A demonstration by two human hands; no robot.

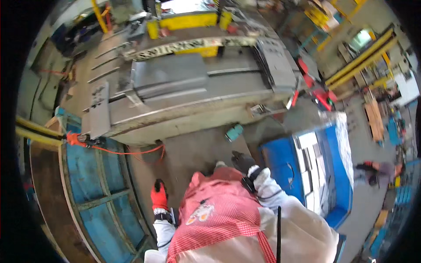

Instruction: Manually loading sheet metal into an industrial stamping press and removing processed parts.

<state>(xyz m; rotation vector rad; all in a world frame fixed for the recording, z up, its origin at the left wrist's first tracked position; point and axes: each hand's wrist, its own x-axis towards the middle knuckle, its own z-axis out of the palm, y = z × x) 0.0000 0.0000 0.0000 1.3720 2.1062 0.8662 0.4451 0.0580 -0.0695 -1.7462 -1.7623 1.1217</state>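
My left hand (pixel 159 196), red-gloved: can't make out its grip. Right hand (pixel 243 162), dark-gloved: fingers loosely extended, near blue bin (pixel 277 163).

wearer's two gloves (pixel 159 198), one apron (pixel 221 206), one large blue bin (pixel 277 163)

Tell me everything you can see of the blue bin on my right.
The blue bin stands upright and looks hard, plastic or painted metal. Its top is open, showing flat, pale rectangular pieces inside. Shiny clear wrap drapes its right side. Your right hand is beside it, apparently not touching.
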